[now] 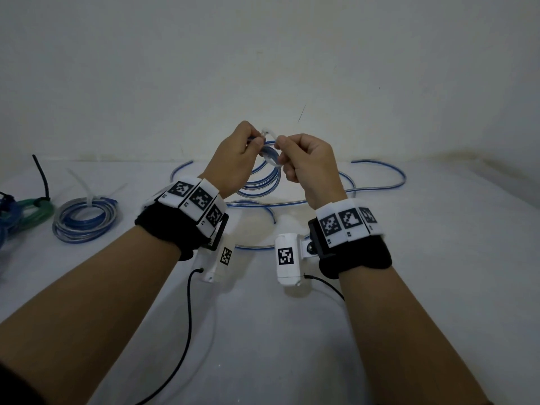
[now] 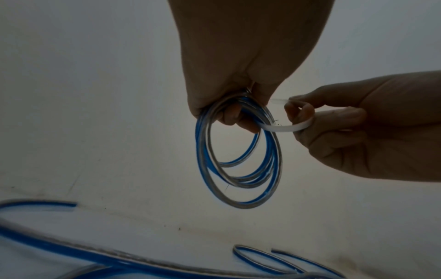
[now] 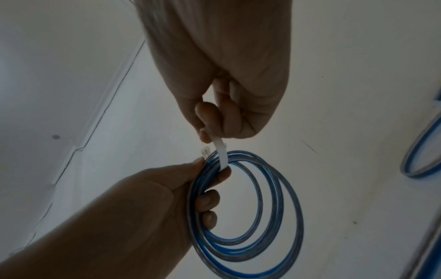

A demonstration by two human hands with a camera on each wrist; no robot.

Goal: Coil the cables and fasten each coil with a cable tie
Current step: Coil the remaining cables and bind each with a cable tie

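Above the white table (image 1: pixel 292 331) my left hand (image 1: pixel 236 159) grips the top of a blue and clear cable coil (image 1: pixel 263 179) (image 2: pixel 238 169) (image 3: pixel 250 226), whose several loops hang down. A white cable tie (image 2: pixel 281 129) (image 3: pixel 220 151) runs through the coil by the left fingers. My right hand (image 1: pixel 304 159) (image 2: pixel 334 132) (image 3: pixel 214 117) pinches the tie's strap and bends it round. The tie's head (image 3: pixel 204 151) sticks up beside my left thumb.
Loose blue cable (image 1: pixel 380 182) lies in wide curves on the table behind and under the hands. At the left lie a tied blue coil (image 1: pixel 84 220) and a green coil (image 1: pixel 32 209) with a black tie. A wall stands close behind.
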